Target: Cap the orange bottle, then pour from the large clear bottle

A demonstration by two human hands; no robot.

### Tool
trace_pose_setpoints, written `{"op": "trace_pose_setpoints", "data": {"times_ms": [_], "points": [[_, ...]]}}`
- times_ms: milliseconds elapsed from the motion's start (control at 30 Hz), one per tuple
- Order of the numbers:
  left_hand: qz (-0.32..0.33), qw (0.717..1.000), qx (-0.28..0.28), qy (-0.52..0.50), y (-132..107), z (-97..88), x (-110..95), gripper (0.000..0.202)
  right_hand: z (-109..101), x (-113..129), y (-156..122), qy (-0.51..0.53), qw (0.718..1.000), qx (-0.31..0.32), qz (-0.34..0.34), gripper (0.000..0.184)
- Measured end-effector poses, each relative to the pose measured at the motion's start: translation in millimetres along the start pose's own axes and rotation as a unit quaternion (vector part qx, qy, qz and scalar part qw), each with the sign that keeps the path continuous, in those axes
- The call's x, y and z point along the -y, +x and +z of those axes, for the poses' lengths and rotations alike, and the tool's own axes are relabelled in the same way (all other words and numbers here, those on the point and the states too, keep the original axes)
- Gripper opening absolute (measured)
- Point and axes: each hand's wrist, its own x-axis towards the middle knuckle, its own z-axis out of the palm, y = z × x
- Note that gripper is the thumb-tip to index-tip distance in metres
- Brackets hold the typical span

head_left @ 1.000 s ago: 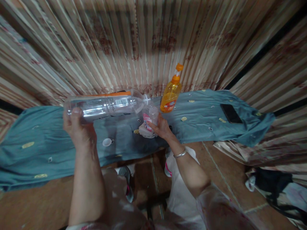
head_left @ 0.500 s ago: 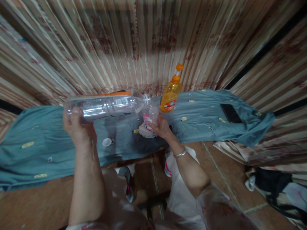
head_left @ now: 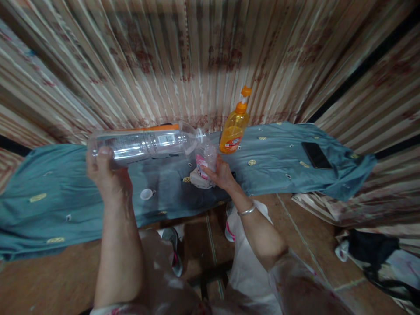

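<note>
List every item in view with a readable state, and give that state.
Large clear bottle: sideways, in left hand
Small pink-labelled bottle: in right hand, contents unclear
Orange pump bottle: standing, partly filled
Phone: flat, screen dark
Blue-green cloth: spread, creased
White round piece: resting on cloth

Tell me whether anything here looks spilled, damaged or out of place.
No clear damage or spill. The teal cloth is darker near the small bottle; wetness or shadow, I cannot tell. A small white round piece, perhaps a cap, looks odd lying loose.
</note>
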Motion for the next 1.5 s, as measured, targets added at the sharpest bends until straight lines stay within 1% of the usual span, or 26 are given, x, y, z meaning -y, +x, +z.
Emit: {"op": "trace_pose_setpoints", "data": {"times_ms": [133, 200, 300, 467, 633, 900, 1067, 1200, 1333, 1500], "points": [[-0.013, 1.000, -0.002, -0.010, -0.4, 0.3, -0.3, 0.045, -1.0, 2.7, -0.3, -0.004, 1.000, 0.004, 0.007, 0.067], [-0.007, 1.000, 0.002, -0.001, -0.8, 1.6, -1.0, 0.047, -1.0, 3.7, -0.3, -0.012, 1.000, 0.005, 0.008, 0.067], [0.001, 1.000, -0.013, -0.003, -2.0, 4.3, -2.9, 0.045, -0.7, 3.7, -0.1, -0.013, 1.000, 0.010, 0.009, 0.067], [-0.005, 1.000, -0.014, -0.006, -3.4, 6.3, -6.0, 0.040, 0.6, 0.1, 0.4, -0.005, 1.000, 0.003, 0.000, 0.067], [-0.009, 0.999, -0.021, -0.032, -4.8, 8.8, -8.6, 0.037, 2.0, -1.9, 0.6, -0.004, 1.000, -0.008, -0.003, 0.065], [-0.013, 0.998, -0.045, -0.032, -3.7, 9.0, -5.8, 0.039, 1.3, -2.0, 0.4, 0.001, 1.000, 0.000, 0.001, 0.066], [-0.006, 0.999, -0.031, -0.024, -3.0, 6.8, -3.6, 0.043, 1.3, -1.6, 0.2, -0.002, 1.000, -0.007, -0.003, 0.066], [-0.001, 0.999, -0.042, -0.011, -3.1, 6.3, -3.3, 0.044, 0.9, -1.0, 0.6, -0.010, 1.000, 0.002, -0.001, 0.069], [0.005, 1.000, -0.024, -0.004, -3.3, 6.3, -3.6, 0.041, 1.0, -1.6, 0.7, -0.008, 1.000, -0.002, -0.009, 0.070], [0.007, 0.999, -0.029, -0.012, -3.7, 6.2, -3.4, 0.041, 0.8, -0.5, 0.3, -0.010, 1.000, 0.001, 0.008, 0.070]]}}
